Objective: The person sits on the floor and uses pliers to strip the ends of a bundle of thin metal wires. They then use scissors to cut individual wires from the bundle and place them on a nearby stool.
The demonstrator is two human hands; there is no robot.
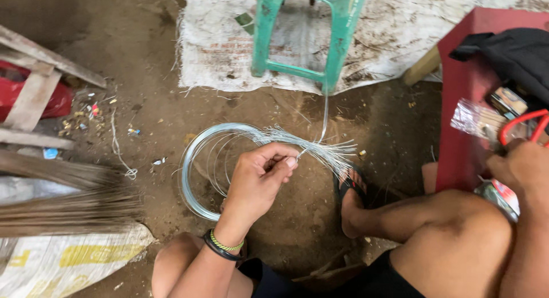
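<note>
My left hand (260, 181) is closed around a coil of thin silver wire (197, 161), pinching it where many cut ends fan out to the right (331, 152). The coil hangs above the dirt floor between my knees. One strand (325, 121) runs up toward a green plastic stool (303, 32). My right hand (517, 166) rests at the right edge on a red surface (469, 92), beside red-handled pliers or cutters (523, 124). Whether it holds them is hidden.
A dirty white sack (389, 29) lies under the stool. Black cloth (514, 55) and a clear plastic packet (477, 121) sit on the red surface. Wooden slats (34, 92) and a broom (68, 201) lie at the left. My sandaled foot (350, 189) is planted on the dirt.
</note>
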